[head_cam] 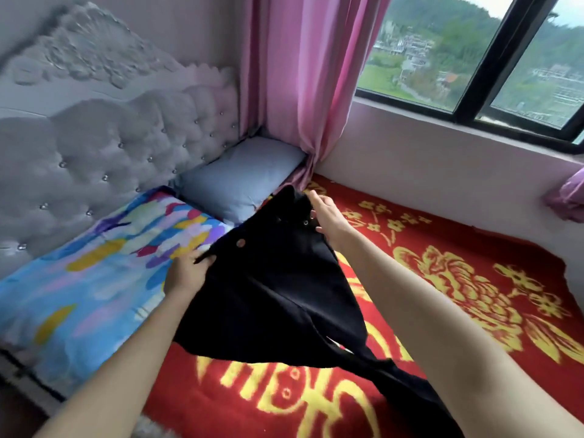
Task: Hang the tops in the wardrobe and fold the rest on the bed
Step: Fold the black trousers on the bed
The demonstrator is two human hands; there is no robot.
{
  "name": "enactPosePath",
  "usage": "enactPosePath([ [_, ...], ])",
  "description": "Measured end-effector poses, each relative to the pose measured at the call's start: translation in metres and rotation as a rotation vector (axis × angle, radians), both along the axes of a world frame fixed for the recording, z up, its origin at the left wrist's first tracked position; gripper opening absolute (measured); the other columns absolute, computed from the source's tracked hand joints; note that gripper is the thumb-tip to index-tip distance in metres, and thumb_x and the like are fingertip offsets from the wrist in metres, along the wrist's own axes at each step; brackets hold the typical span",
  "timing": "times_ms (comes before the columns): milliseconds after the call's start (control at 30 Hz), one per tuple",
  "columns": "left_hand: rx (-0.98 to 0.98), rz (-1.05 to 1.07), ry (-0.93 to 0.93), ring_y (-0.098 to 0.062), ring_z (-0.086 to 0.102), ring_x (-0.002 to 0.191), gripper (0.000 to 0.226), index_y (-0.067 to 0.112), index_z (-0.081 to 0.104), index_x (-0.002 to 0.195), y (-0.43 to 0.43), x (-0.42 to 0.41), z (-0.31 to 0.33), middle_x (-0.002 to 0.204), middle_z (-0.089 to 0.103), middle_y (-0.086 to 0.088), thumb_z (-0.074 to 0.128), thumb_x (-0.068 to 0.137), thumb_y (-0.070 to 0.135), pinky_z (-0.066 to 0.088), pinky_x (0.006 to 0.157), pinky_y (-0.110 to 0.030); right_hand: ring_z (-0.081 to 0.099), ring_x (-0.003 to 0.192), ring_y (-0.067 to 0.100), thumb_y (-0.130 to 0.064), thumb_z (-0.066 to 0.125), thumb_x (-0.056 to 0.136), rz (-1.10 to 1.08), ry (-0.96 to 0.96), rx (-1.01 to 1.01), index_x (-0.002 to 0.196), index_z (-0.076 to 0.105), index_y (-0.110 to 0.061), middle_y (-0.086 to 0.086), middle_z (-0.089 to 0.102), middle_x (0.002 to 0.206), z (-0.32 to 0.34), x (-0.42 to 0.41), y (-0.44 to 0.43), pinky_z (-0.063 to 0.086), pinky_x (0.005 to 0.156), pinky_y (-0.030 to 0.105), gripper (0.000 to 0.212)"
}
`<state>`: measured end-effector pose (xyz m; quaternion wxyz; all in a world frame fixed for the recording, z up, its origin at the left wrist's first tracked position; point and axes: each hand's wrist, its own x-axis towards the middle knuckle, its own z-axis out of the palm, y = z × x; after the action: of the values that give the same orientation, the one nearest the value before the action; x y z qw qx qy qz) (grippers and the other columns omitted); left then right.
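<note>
Over bed (442, 311), trousers (278, 289) between left hand (186, 273), right hand (328, 216)

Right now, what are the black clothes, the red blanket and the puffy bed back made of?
Black garment: probably thick woven cotton, maybe denim, matte; it hangs in heavy folds, with a round button. Red blanket: fuzzy plush, likely synthetic; its yellow pattern has soft, blurry edges. Headboard: padded, velvety-looking grey fabric, tufted with shiny studs.

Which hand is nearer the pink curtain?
Right. The right hand grips the black trousers close by the pink curtain; the left hand grips them farther, at the colourful pillow.
</note>
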<state>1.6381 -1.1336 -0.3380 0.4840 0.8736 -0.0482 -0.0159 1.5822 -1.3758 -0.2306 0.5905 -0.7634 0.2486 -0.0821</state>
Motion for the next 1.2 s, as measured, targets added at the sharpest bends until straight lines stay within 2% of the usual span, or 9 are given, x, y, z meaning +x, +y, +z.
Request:
enactPosePath([
  [67, 0.103, 0.113, -0.021, -0.041, 0.056, 0.109, 0.035, 0.005, 0.062, 0.119, 0.027, 0.065, 0.012, 0.115, 0.062, -0.025, 0.060, 0.090, 0.025, 0.043, 0.086, -0.041, 0.039, 0.129, 0.021, -0.050, 0.035, 0.097, 0.017, -0.006, 0.017, 0.146, 0.022, -0.019, -0.001, 0.037, 0.141, 0.008, 0.037, 0.024, 0.032, 0.107, 0.042, 0.060],
  [100, 0.204, 0.152, 0.003, -0.042, 0.052, 0.113, 0.042, 0.009, 0.056, 0.127, 0.039, 0.090, 0.011, 0.122, 0.058, -0.025, 0.057, 0.092, 0.031, 0.041, 0.090, -0.043, 0.035, 0.134, 0.021, -0.049, 0.035, 0.097, 0.020, -0.003, 0.028, 0.149, 0.015, -0.020, -0.001, 0.033, 0.144, 0.004, 0.044, 0.033, 0.029, 0.110, 0.043, 0.062],
  [200, 0.530, 0.117, 0.086, -0.041, 0.034, 0.129, 0.068, 0.018, 0.027, 0.145, 0.059, 0.124, -0.010, 0.141, 0.038, -0.022, 0.053, 0.090, 0.047, 0.029, 0.101, -0.051, 0.029, 0.138, 0.022, -0.043, 0.035, 0.099, 0.039, 0.112, -0.028, 0.150, 0.013, -0.021, 0.002, 0.028, 0.150, -0.041, 0.032, 0.046, 0.027, 0.111, 0.037, 0.060],
  [333, 0.696, -0.126, 0.196, -0.036, 0.023, 0.135, 0.078, 0.020, 0.014, 0.149, 0.048, 0.099, -0.079, 0.150, 0.023, -0.017, 0.051, 0.089, 0.052, 0.028, 0.105, -0.047, 0.027, 0.140, 0.025, -0.045, 0.035, 0.099, -0.035, 0.465, -0.034, 0.150, 0.012, -0.015, 0.006, 0.019, 0.156, -0.137, -0.026, 0.041, 0.026, 0.113, 0.039, 0.064],
  [500, 0.717, -0.345, 0.404, -0.032, 0.022, 0.136, 0.073, 0.022, 0.012, 0.149, 0.023, 0.037, -0.142, 0.150, 0.022, -0.012, 0.046, 0.091, 0.052, 0.032, 0.104, -0.044, 0.017, 0.143, 0.024, -0.041, 0.036, 0.099, -0.155, 0.682, -0.006, 0.150, 0.008, -0.010, 0.007, 0.013, 0.157, -0.195, -0.092, 0.031, 0.021, 0.113, 0.036, 0.066],
  [633, 0.752, -0.460, 0.447, -0.031, 0.020, 0.137, 0.071, 0.023, 0.011, 0.150, 0.004, 0.010, -0.155, 0.153, 0.018, -0.012, 0.046, 0.093, 0.047, 0.029, 0.106, -0.043, 0.022, 0.141, 0.026, -0.034, 0.039, 0.099, -0.203, 0.766, 0.000, 0.149, 0.014, -0.008, 0.010, 0.021, 0.154, -0.216, -0.129, 0.017, 0.024, 0.111, 0.034, 0.061],
  [867, 0.833, -0.521, 0.438, -0.030, 0.021, 0.137, 0.068, 0.022, 0.011, 0.149, -0.024, -0.012, -0.169, 0.154, 0.018, -0.011, 0.045, 0.094, 0.044, 0.028, 0.106, -0.041, 0.044, 0.126, 0.025, -0.027, 0.042, 0.095, -0.242, 0.897, -0.001, 0.145, 0.027, -0.010, 0.012, 0.036, 0.145, -0.249, -0.178, -0.012, 0.037, 0.092, 0.029, 0.055],
  [967, 0.883, -0.560, 0.413, -0.029, 0.021, 0.137, 0.068, 0.022, 0.011, 0.150, -0.048, -0.020, -0.182, 0.154, 0.017, -0.009, 0.044, 0.094, 0.044, 0.029, 0.106, -0.040, 0.049, 0.119, 0.026, -0.027, 0.042, 0.092, -0.235, 0.953, -0.015, 0.143, 0.031, -0.011, 0.013, 0.043, 0.137, -0.270, -0.195, -0.033, 0.041, 0.095, 0.032, 0.054],
  [1200, 0.931, -0.715, 0.351, -0.027, 0.015, 0.140, 0.065, 0.022, 0.011, 0.150, -0.111, -0.037, -0.225, 0.155, 0.018, -0.008, 0.043, 0.096, 0.039, 0.029, 0.108, -0.041, 0.034, 0.130, 0.028, -0.027, 0.040, 0.095, -0.150, 1.061, -0.175, 0.142, 0.031, -0.014, 0.009, 0.038, 0.142, -0.329, -0.209, -0.072, 0.036, 0.101, 0.038, 0.049],
])
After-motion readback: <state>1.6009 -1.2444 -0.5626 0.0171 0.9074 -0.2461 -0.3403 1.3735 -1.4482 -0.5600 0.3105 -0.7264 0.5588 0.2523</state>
